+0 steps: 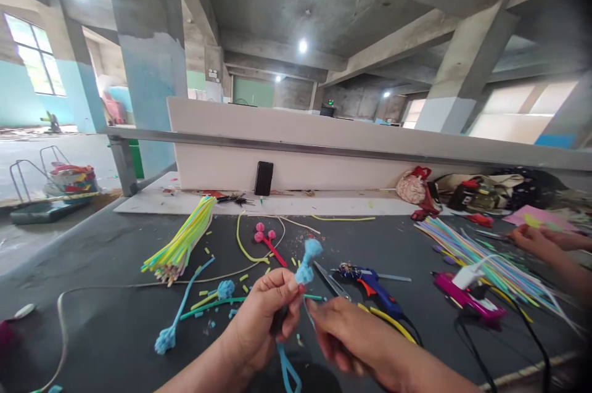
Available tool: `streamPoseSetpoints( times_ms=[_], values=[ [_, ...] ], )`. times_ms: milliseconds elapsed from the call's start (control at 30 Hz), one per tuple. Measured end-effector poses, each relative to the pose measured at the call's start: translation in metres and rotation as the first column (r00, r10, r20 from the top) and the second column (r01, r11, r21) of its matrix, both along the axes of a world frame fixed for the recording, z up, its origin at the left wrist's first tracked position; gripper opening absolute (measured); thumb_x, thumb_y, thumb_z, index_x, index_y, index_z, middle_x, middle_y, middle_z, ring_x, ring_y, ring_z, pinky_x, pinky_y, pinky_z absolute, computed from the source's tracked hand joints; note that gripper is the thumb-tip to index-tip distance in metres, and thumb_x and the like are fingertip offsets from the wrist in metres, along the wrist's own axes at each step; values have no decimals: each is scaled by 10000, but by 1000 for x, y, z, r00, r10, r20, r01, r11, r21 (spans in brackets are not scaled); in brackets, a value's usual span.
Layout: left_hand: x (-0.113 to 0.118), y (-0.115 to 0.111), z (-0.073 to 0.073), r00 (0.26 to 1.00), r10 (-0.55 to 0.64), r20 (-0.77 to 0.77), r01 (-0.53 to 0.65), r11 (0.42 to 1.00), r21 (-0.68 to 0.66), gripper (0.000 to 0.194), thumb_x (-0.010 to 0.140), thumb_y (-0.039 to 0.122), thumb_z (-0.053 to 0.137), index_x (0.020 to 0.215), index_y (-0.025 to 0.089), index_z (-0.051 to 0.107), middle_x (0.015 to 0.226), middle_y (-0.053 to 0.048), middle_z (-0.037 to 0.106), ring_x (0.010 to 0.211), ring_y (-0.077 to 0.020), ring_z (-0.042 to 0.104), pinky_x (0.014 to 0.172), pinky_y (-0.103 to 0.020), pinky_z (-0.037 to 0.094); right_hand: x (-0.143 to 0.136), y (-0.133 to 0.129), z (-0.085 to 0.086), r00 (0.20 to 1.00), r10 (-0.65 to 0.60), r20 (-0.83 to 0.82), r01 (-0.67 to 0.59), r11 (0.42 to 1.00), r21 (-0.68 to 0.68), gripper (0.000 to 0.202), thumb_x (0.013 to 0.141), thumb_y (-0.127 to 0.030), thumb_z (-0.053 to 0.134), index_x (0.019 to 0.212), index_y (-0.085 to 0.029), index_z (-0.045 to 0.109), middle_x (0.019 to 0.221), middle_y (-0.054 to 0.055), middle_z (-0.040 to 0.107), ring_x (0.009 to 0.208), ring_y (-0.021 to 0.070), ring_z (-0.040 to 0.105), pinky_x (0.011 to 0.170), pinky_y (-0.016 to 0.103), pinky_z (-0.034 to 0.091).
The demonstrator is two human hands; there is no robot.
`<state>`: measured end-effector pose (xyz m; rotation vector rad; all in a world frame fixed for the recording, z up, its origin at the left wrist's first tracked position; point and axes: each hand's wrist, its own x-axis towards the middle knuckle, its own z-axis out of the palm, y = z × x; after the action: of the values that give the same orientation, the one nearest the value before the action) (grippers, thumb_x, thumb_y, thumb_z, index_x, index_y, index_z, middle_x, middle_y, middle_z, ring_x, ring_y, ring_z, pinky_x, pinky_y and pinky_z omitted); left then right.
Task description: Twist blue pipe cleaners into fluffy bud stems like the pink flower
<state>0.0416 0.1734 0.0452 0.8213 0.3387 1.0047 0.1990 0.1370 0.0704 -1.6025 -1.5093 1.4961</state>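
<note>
Near the middle, my left hand is closed around a light blue fuzzy pipe-cleaner flower. Its bunched head points up above my thumb, and a loop of blue stem hangs below the hand. My right hand is closed just to the right, fingertips close to the flower's base; a thin strip shows at its fingers, but I cannot make out what it is. Silver scissors lie just beyond it. On the left rests a blue pipe-cleaner stem with a bunched end, beside another blue bunch.
Beyond my hands lie a pink pipe-cleaner sprig and a blue glue gun. Pipe-cleaner bundles stand left and right. A magenta power strip trails cables at right. A phone leans on the partition; another person's hands work far right.
</note>
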Motion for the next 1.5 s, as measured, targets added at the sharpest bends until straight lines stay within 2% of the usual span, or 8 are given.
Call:
streamPoseSetpoints(
  times_ms=[100,233,367,700,900,1033,1267,1500],
  values=[
    [0,4,-2,996,-72,60,74,997,-27,156,786,250,601,694,137,543,526,40,492,307,-26,355,288,-150,173,14,-1,14,887,-142,440,-60,909,413,397,809,-421,534,476,-205,546,405,-17,482,370,113,415,385,228,326],
    [0,4,-6,980,-162,112,168,985,-46,146,793,249,592,710,138,548,529,39,486,298,-24,347,272,-145,181,8,3,19,928,-284,241,-30,589,808,102,776,-310,596,828,-227,626,934,64,661,888,230,598,786,344,470],
    [1,2,-10,962,-241,128,251,966,-65,164,779,279,614,727,136,553,534,38,491,288,-18,343,260,-136,180,-16,5,9,994,-105,-12,87,751,655,186,849,-373,526,839,-207,610,825,39,666,800,199,625,750,310,493],
    [5,-8,-4,965,106,-241,-69,985,159,301,807,396,561,631,191,429,464,67,427,308,-45,326,312,-169,181,-14,3,-13,963,-204,-173,268,711,650,156,770,-366,661,765,-210,677,753,8,647,747,192,574,708,279,455],
    [-3,-19,0,711,624,-324,-128,568,813,308,853,215,490,549,183,460,539,15,420,522,-103,358,521,-232,260,-18,-6,-39,796,-324,-511,555,729,401,186,646,-384,774,700,-221,701,613,-12,627,570,166,550,543,267,463],
    [-7,-20,2,642,677,-361,-25,489,872,273,861,234,488,597,202,553,583,-26,514,532,-129,387,526,-255,249,-25,-9,-45,727,-323,-605,601,725,336,206,666,-397,759,761,-219,717,633,31,678,549,194,599,514,299,495],
    [5,-19,-7,758,550,-349,-193,701,686,155,823,261,546,688,193,582,636,-17,564,573,-118,473,574,-220,366,-24,-6,-31,739,-223,-636,537,765,356,236,652,-459,751,734,-242,712,695,47,708,574,205,633,526,324,512],
    [10,-15,-3,964,-101,-244,128,987,94,297,774,466,570,716,187,486,506,47,506,311,-45,348,300,-161,226,-12,2,-26,718,-234,-656,497,832,247,220,553,-369,828,693,-229,732,597,18,670,541,170,581,520,286,469]
  ],
)
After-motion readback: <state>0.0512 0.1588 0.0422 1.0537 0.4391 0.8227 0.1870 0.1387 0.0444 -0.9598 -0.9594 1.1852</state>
